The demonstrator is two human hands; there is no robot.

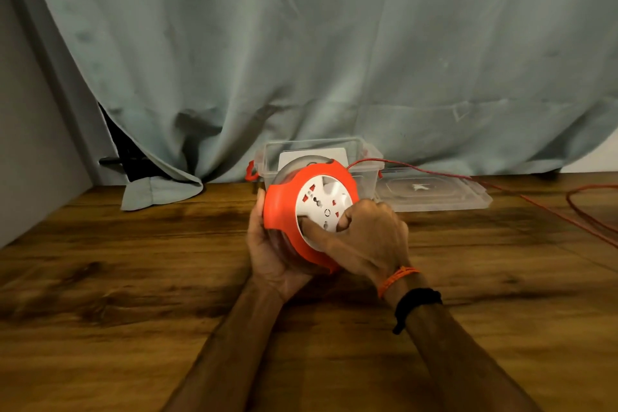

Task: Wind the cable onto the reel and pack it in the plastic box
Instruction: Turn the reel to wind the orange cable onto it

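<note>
1. Head view: the cable reel [309,211] is held above the tabletop [133,278], just in front of the open plastic box [317,150].
2. The left hand [271,254] cups the reel's underside, fingers curled round its rim.
3. The right hand [364,237] grips the white socket face, fingers curled into its recess.
4. Winding looks underway: red cable [535,202] trails loose to the right.
5. Next calls for turning until the slack is taken in, then boxing.

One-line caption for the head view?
Left hand holds reel; right hand turns its face, red cable trailing.
</note>
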